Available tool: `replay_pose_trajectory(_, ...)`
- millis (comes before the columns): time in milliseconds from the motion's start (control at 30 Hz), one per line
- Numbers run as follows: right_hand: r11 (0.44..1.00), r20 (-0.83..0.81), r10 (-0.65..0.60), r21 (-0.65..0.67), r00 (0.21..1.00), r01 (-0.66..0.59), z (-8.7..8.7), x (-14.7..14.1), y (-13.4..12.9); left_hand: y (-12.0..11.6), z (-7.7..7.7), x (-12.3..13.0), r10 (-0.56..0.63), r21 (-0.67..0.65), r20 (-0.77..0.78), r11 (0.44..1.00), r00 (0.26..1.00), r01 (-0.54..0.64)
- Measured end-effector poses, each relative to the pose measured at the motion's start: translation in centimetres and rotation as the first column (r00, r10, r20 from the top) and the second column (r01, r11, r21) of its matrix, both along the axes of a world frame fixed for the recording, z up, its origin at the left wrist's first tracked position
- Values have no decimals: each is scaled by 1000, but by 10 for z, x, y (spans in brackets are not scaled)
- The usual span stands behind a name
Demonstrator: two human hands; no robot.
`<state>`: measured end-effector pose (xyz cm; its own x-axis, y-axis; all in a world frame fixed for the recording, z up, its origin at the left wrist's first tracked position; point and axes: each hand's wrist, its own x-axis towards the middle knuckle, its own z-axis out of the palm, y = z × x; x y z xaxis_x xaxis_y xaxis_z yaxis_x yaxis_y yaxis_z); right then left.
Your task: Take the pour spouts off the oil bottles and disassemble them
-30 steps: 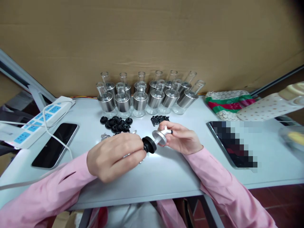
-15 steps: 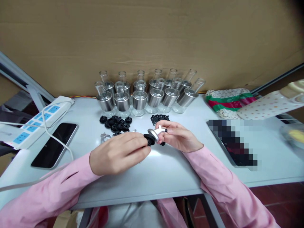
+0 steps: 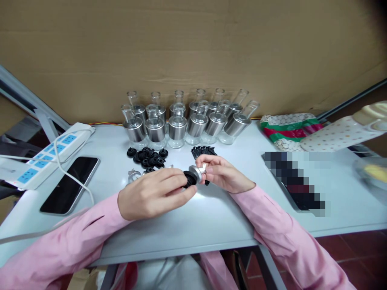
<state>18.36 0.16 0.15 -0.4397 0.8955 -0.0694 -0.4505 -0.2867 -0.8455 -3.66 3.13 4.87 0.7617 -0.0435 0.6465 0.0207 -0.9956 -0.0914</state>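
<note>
My left hand [image 3: 157, 192] grips a round black ribbed stopper [image 3: 190, 179] between thumb and fingers. Against its right side sits a silver pourer cap [image 3: 197, 172] with a small spout, pinched in my right hand [image 3: 225, 173]. The two parts touch, or nearly so. Just behind my left hand lies a pile of black stoppers [image 3: 148, 157], with some silver parts [image 3: 133, 174] partly hidden by that hand. Small black pieces [image 3: 202, 150] lie in a row behind my right hand. Glass bottles with steel sleeves [image 3: 177, 128] stand upright in two rows farther back.
On the left are a white power strip [image 3: 45, 159], a cable and a black phone [image 3: 71, 185]. To the right lie a partly blurred-out dark device [image 3: 290, 181], a striped bag [image 3: 292, 129], a dotted white container [image 3: 329, 135] and a bowl [image 3: 373, 173]. Cardboard [image 3: 193, 48] stands behind.
The silver cap has turned in my right hand, so its spout points differently, and it is now closer to the black stopper. My left hand has shifted slightly right.
</note>
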Motion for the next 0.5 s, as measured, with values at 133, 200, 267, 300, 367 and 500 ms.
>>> replay_pose_trajectory(133, 1000, 22, 11, -4, 1000, -10, -1, 0, -1, -1, 1, -1, 1, -50, -24, 999, 1000, -2)
replay_pose_trajectory(200, 1000, 45, 5, 25, 999, -6, -1, 0, -2, -2, 2, -2, -16, -64, -21, 998, 1000, 15)
replay_pose_trajectory(267, 998, 69, -10, 55, 998, 7, -1, -1, -2, -2, 2, -2, -12, -67, -16, 998, 1000, 10)
replay_pose_trajectory(300, 998, 78, -22, 66, 997, 17, -2, -1, -2, -2, 3, -2, -2, -65, -12, 998, 1000, 2)
replay_pose_trajectory(367, 996, 88, -42, 85, 995, 35, -2, 0, -1, 0, 4, -2, 7, -51, -8, 999, 1000, -7)
replay_pose_trajectory(500, 996, 107, -19, 87, 994, 10, -4, 1, -1, 2, 3, -2, -40, -4, -29, 999, 999, 40)
